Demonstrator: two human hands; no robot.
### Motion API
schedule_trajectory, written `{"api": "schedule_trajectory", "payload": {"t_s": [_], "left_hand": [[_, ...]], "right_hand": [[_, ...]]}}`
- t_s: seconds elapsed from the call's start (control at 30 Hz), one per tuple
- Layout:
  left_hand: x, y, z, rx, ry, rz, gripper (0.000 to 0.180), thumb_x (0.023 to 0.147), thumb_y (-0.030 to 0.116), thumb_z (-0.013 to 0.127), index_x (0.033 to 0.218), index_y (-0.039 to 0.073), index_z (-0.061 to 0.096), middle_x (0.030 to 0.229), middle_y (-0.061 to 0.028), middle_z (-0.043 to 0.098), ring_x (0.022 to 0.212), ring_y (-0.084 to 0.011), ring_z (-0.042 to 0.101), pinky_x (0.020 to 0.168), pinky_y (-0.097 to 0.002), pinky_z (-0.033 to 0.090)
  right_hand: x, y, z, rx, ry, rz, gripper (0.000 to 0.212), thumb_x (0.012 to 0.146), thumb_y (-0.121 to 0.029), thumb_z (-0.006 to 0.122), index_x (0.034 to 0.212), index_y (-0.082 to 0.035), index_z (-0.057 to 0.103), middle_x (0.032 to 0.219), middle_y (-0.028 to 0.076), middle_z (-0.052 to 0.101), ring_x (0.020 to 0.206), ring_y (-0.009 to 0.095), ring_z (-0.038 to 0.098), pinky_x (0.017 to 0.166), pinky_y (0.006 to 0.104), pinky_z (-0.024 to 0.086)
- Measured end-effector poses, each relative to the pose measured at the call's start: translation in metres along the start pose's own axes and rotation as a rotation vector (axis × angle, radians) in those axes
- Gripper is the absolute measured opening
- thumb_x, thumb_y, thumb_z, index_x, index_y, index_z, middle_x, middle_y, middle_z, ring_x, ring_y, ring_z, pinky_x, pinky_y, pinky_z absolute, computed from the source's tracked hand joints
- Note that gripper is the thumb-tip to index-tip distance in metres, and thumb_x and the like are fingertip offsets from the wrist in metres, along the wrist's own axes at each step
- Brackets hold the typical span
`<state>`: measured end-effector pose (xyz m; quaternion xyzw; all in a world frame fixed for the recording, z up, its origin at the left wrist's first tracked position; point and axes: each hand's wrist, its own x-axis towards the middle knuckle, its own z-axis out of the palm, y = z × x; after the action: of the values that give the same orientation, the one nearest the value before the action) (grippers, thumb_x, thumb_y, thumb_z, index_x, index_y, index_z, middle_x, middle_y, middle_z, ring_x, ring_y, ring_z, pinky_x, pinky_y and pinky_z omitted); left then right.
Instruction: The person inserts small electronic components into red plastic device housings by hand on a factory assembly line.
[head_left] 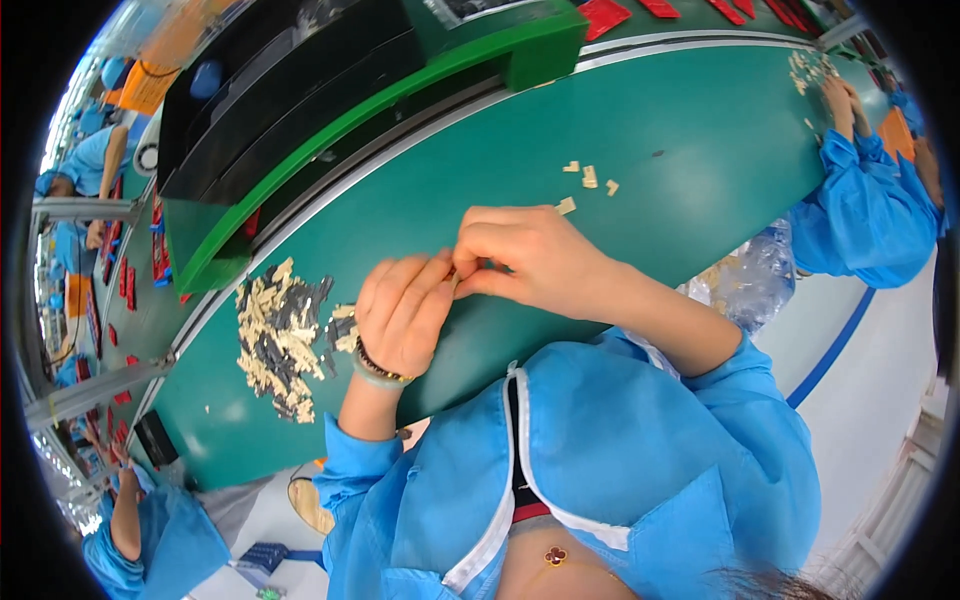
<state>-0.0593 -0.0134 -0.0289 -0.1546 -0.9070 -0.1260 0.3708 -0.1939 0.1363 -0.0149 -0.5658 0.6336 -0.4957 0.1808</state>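
My left hand [402,315] and my right hand [535,252] meet fingertip to fingertip above the green tabletop [480,335]. Both are closed in a pinch. Only a sliver of something small shows between them; the fingers hide what it is. Left of my left hand lies a heap of small cream and dark grey pieces [280,345]. A smaller cluster of the same pieces [343,328] sits right beside my left wrist, partly covered by it. Beyond my right hand, several loose cream pieces [589,177] are scattered on the table.
A black bin with a green frame [370,130] stands along the far edge, by a metal rail [400,150]. At far right a co-worker's hands [843,105] are at another pile. A clear plastic bag [755,275] hangs near the table's right front edge. Other workers sit at left.
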Motion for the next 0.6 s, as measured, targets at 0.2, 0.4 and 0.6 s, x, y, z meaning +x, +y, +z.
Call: {"api": "schedule_trajectory", "payload": {"t_s": [0.2, 0.4, 0.6], "left_hand": [[0.0009, -0.0002, 0.0007, 0.003, 0.117, 0.111, 0.026, 0.077, 0.003, 0.063, 0.101, -0.003, 0.053, 0.1, -0.0222, 0.066, 0.086, -0.032, 0.061, 0.064, -0.0389, 0.051], [-0.0016, 0.0006, 0.0003, 0.029, 0.061, 0.157, 0.026, 0.077, 0.002, 0.065, 0.1, -0.003, 0.053, 0.095, -0.022, 0.067, 0.084, -0.0313, 0.061, 0.061, -0.038, 0.051], [0.001, -0.0022, 0.0044, 0.055, 0.048, 0.173, 0.029, 0.076, 0.004, 0.068, 0.101, -0.002, 0.053, 0.094, -0.0187, 0.068, 0.083, -0.0288, 0.061, 0.063, -0.0363, 0.05]], "right_hand": [[0.0017, -0.0097, -0.0009, -0.051, 0.132, -0.047, 0.019, 0.074, -0.01, 0.074, 0.081, -0.006, 0.056, 0.085, 0.004, 0.057, 0.071, 0.02, 0.058, 0.06, 0.0312, 0.046], [-0.0003, -0.0082, -0.0053, -0.106, -0.007, -0.068, 0.02, 0.073, -0.009, 0.073, 0.082, -0.006, 0.056, 0.086, 0.005, 0.056, 0.073, 0.021, 0.057, 0.061, 0.032, 0.046], [-0.0031, -0.0071, -0.0042, -0.111, 0.082, -0.067, 0.021, 0.074, -0.01, 0.073, 0.079, -0.007, 0.053, 0.083, 0.005, 0.054, 0.073, 0.022, 0.057, 0.061, 0.0336, 0.047]]}}
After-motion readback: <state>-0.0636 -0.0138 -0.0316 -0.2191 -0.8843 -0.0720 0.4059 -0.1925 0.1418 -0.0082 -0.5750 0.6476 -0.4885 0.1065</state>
